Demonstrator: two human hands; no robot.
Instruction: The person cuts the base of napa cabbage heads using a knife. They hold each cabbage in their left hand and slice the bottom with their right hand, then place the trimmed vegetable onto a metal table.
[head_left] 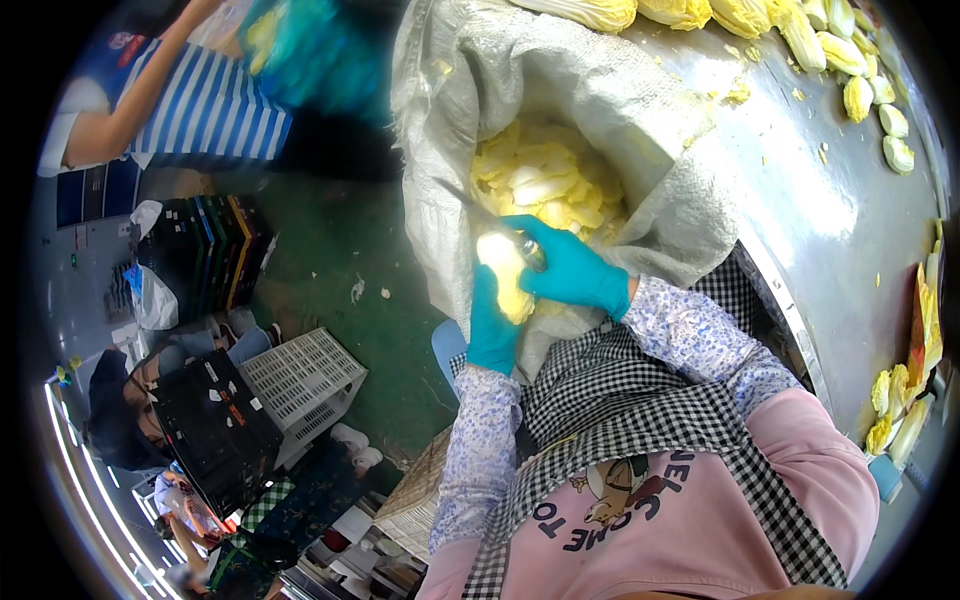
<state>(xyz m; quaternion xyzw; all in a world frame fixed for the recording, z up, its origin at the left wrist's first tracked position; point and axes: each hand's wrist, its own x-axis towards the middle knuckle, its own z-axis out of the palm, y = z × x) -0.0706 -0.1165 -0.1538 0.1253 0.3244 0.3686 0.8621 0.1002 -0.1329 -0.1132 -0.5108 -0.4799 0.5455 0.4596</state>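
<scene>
My left hand (490,322), in a teal glove, is closed around a small trimmed napa cabbage (507,278), its pale cut base facing up. My right hand (575,268), also gloved in teal, grips a knife (487,213) by its dark handle. The thin blade points away to the upper left, just above the cabbage, and is slightly blurred. Both hands are over the near rim of a white woven sack (660,150), whose mouth gapes wide. Inside the sack lies a heap of loose yellow cabbage leaves (545,180).
On the right, a metal table (800,210) bears several napa cabbages (840,50) along its far side, with leaf scraps. A co-worker in a striped apron (210,105) stands at the far left. Plastic crates (300,385) sit on the green floor to the left.
</scene>
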